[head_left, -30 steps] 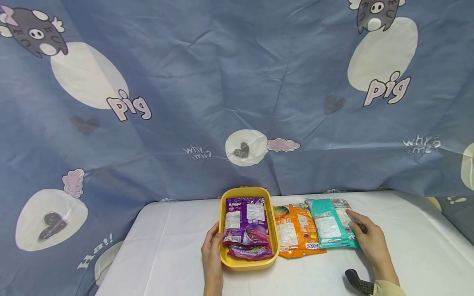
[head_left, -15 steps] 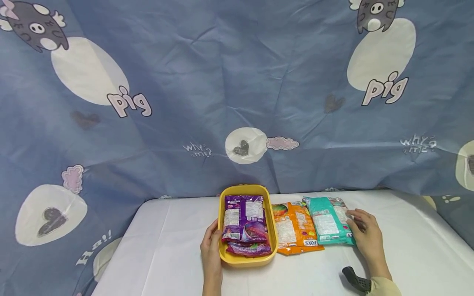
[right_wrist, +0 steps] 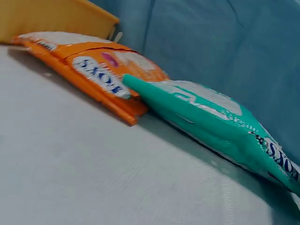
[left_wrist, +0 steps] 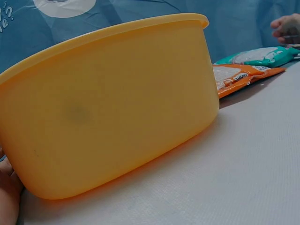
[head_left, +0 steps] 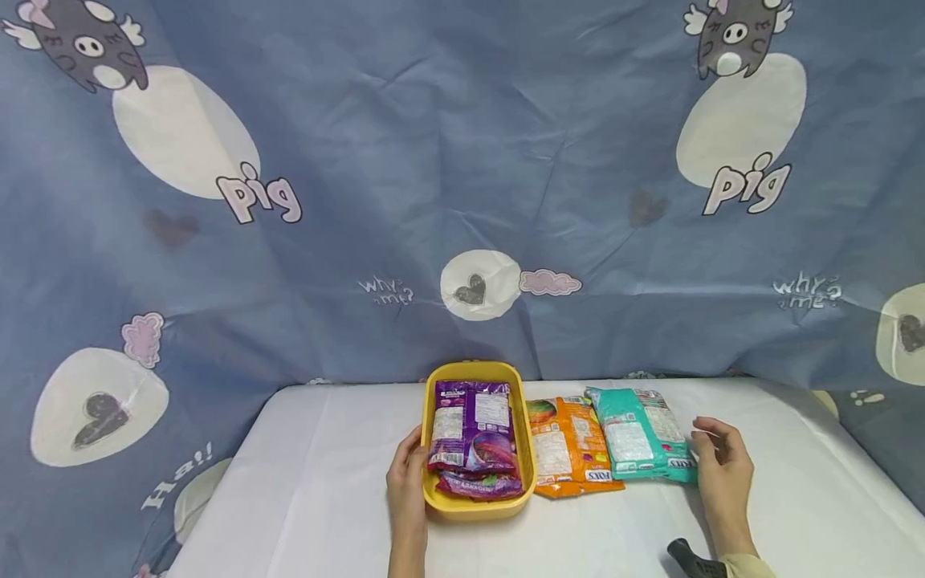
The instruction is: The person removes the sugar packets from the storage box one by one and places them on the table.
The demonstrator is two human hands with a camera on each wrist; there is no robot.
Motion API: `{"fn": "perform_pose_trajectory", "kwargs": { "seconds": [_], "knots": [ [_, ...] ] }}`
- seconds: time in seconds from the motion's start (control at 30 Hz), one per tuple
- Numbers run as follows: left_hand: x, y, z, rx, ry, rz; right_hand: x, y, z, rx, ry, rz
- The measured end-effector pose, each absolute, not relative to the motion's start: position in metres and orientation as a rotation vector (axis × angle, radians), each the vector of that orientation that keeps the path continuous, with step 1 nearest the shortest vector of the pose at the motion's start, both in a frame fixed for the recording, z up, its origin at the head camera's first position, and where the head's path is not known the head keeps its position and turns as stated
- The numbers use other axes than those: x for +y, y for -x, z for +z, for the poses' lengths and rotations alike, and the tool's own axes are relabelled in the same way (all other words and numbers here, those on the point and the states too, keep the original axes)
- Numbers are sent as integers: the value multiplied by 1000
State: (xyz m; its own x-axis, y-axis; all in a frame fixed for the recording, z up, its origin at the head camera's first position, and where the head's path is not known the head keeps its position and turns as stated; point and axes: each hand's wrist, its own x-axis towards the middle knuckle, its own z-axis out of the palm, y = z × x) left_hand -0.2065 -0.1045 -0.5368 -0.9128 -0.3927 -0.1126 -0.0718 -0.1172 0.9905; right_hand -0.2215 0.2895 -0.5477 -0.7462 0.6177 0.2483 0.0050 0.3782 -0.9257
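A yellow plastic bin (head_left: 481,515) stands on the white table with purple candy bags (head_left: 473,425) stacked in it. My left hand (head_left: 407,486) rests along the bin's left side, fingers against the outer wall. In the left wrist view, part of that hand (left_wrist: 7,192) shows at the bin's left edge. To the bin's right lie an orange Fox's candy bag (head_left: 571,445) and a teal Fox's candy bag (head_left: 639,433). My right hand (head_left: 725,474) is at the teal bag's right edge, fingers loosely bent, holding nothing.
A blue cloth (head_left: 347,201) with pig prints hangs behind the table. White cloth (head_left: 325,482) covers the tabletop. A black strap-like piece (head_left: 694,558) sits by the right sleeve (head_left: 747,566). The orange bag lies close against the bin, and the teal bag's corner overlaps it.
My right hand has drawn slightly back from over the teal bag's right edge to beside it. The left hand stays at the bin, and the head view has shifted a little.
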Motion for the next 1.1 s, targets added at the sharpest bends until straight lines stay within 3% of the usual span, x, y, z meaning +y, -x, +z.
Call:
{"fn": "perform_pose_trajectory", "kwargs": {
  "seconds": [0.43, 0.63, 0.87, 1.1],
  "knots": [
    [-105, 207, -536, -1911, -507, -2173, 259, 193, -536, -1990, 203, 1420],
    [-110, 206, -534, -1930, -522, -2166, 226, 180, -532, -2000, -46, 1654],
    [-109, 206, -534, -1905, -521, -2176, 188, 178, -519, -2146, -381, 1880],
    [-105, 206, -536, -1908, -537, -2159, 167, 185, -505, -2259, -512, 1919]
  ]
}}
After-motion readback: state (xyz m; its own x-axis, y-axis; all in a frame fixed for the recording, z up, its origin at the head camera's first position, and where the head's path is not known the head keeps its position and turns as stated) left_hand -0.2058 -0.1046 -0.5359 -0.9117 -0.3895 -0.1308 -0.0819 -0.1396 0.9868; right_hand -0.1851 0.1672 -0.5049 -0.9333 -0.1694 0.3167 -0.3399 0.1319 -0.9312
